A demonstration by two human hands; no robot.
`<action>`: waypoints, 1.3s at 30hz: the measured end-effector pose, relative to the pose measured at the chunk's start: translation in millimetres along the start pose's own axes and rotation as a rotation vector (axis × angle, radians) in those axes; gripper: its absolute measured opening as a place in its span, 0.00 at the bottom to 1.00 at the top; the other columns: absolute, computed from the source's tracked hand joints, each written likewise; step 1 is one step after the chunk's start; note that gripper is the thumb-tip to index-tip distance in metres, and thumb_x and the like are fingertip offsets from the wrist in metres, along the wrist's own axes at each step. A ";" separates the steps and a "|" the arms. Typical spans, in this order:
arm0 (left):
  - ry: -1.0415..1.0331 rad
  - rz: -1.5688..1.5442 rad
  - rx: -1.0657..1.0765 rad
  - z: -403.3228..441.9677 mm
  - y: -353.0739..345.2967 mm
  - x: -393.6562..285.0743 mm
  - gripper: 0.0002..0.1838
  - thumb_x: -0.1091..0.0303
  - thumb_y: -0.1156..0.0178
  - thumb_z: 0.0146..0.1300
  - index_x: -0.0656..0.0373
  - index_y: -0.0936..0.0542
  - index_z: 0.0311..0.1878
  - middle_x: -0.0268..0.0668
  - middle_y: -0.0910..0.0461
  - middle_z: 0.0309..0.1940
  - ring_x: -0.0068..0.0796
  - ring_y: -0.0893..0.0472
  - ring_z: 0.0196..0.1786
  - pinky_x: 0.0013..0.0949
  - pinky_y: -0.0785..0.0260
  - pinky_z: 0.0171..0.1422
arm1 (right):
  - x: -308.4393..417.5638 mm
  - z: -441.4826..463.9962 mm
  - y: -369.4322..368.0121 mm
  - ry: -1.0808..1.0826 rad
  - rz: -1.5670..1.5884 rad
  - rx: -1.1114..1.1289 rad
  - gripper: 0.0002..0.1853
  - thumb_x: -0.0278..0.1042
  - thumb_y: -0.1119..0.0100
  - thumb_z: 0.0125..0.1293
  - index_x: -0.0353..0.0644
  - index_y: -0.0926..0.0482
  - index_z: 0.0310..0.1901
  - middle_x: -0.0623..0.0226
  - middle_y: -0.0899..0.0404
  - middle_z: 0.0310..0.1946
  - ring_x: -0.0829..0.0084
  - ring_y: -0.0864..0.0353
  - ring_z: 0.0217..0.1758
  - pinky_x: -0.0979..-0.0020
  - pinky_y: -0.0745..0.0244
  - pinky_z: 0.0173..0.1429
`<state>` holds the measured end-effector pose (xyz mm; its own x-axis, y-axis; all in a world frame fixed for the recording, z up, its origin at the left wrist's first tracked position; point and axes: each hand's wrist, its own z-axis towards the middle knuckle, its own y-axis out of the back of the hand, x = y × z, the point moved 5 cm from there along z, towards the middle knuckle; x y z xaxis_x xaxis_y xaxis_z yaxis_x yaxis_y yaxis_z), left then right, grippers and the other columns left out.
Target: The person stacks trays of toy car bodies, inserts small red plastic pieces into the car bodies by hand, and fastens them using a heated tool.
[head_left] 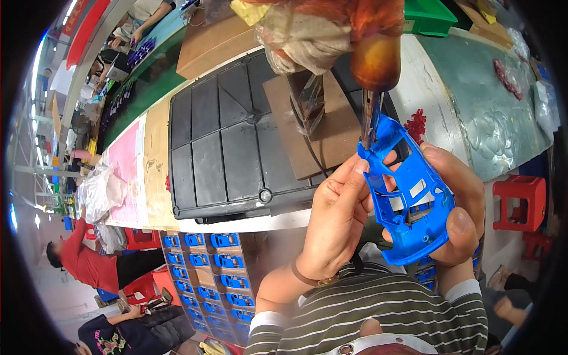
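Observation:
A blue plastic toy car body [414,183] is held up in front of me, its hollow inside with window openings facing me. My right hand [464,204] wraps around its right and lower side. At the upper left edge my left hand [337,213] pinches the shell, fingers closed by the tool tip. A metal shaft [370,115] comes down from an amber handle [376,62] and meets the shell's upper left corner. Whether a small part sits under the tip is hidden. Cloth and plastic wrapping [307,35] covers the tool's upper part.
A black ribbed plastic panel [236,148] lies on the table, with a brown board [331,127] carrying a metal post. Small red plastic parts [416,125] lie behind the shell. A carton of blue car bodies [213,278] stands below. Red stools [519,201] and other people surround the bench.

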<state>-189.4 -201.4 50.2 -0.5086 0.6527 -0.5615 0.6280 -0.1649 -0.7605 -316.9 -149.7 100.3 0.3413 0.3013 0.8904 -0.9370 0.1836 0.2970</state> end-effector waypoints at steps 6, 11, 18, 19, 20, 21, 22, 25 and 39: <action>0.021 -0.032 0.026 -3.9 -1.8 11.4 0.18 0.62 0.56 0.71 0.64 0.28 0.55 0.36 0.20 0.39 0.18 0.22 0.40 0.22 0.28 0.47 | 1.6 -12.3 5.5 -0.025 -0.002 -0.006 0.32 0.48 0.47 0.57 0.32 0.36 0.58 0.43 0.35 0.58 0.52 0.28 0.56 0.59 0.30 0.56; 0.071 -0.049 -0.002 -14.1 -6.7 17.0 0.19 0.60 0.56 0.71 0.64 0.30 0.57 0.39 0.21 0.45 0.21 0.22 0.43 0.24 0.28 0.49 | 4.5 -31.2 10.4 -0.062 0.040 -0.034 0.30 0.45 0.44 0.56 0.34 0.33 0.57 0.46 0.35 0.59 0.52 0.29 0.58 0.58 0.32 0.60; 0.029 -0.042 0.086 -30.9 7.9 30.4 0.18 0.62 0.52 0.69 0.61 0.32 0.57 0.41 0.25 0.51 0.27 0.20 0.46 0.27 0.24 0.48 | -0.5 -68.5 2.5 -0.234 0.848 -0.098 0.36 0.47 0.44 0.52 0.32 0.35 0.60 0.48 0.38 0.62 0.56 0.35 0.64 0.59 0.38 0.66; -0.008 -0.018 0.045 -35.1 10.4 31.6 0.17 0.62 0.52 0.69 0.61 0.32 0.57 0.41 0.25 0.51 0.27 0.20 0.46 0.27 0.24 0.48 | -7.6 -75.2 1.9 -0.202 0.893 -0.077 0.36 0.47 0.45 0.52 0.32 0.35 0.60 0.48 0.38 0.62 0.56 0.35 0.64 0.58 0.39 0.67; -0.046 0.007 0.005 -40.2 12.7 33.5 0.17 0.63 0.52 0.69 0.61 0.32 0.57 0.40 0.25 0.51 0.26 0.20 0.46 0.27 0.24 0.49 | -12.7 -82.3 0.3 -0.148 0.837 -0.113 0.34 0.41 0.43 0.52 0.35 0.38 0.59 0.45 0.39 0.62 0.54 0.36 0.65 0.58 0.36 0.64; -0.084 0.032 -0.033 -45.5 15.6 35.7 0.17 0.64 0.52 0.69 0.61 0.32 0.57 0.40 0.24 0.51 0.26 0.20 0.46 0.27 0.25 0.49 | -17.7 -89.5 -1.2 -0.097 0.779 -0.151 0.33 0.35 0.40 0.52 0.38 0.40 0.59 0.43 0.40 0.61 0.52 0.37 0.65 0.57 0.32 0.62; -0.119 0.019 -0.049 -50.8 19.9 38.7 0.20 0.66 0.50 0.68 0.61 0.35 0.61 0.39 0.25 0.52 0.25 0.23 0.51 0.25 0.28 0.52 | -18.6 -91.7 -3.6 0.097 0.506 -0.143 0.33 0.31 0.39 0.51 0.40 0.42 0.58 0.42 0.41 0.60 0.50 0.38 0.65 0.57 0.31 0.61; -0.277 0.047 0.013 -57.4 25.8 46.4 0.27 0.61 0.45 0.65 0.61 0.38 0.64 0.39 0.29 0.56 0.26 0.28 0.58 0.25 0.33 0.57 | -27.1 -105.5 -16.2 0.225 0.326 -0.099 0.32 0.24 0.36 0.50 0.45 0.45 0.54 0.40 0.43 0.60 0.48 0.38 0.64 0.56 0.27 0.57; -0.487 0.664 0.064 -71.5 8.1 45.5 0.14 0.82 0.42 0.54 0.63 0.24 0.46 0.38 0.22 0.38 0.28 0.23 0.44 0.28 0.32 0.51 | -116.1 3.2 72.6 0.125 -0.625 -0.235 0.09 0.22 0.47 0.60 0.39 0.21 0.42 0.61 0.22 0.38 0.65 0.20 0.39 0.70 0.28 0.41</action>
<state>-165.3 -120.2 41.8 -0.2510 0.0136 -0.9679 0.8603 -0.4553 -0.2295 -424.8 -174.3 19.6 0.8327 0.1757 0.5251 -0.5247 0.5529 0.6472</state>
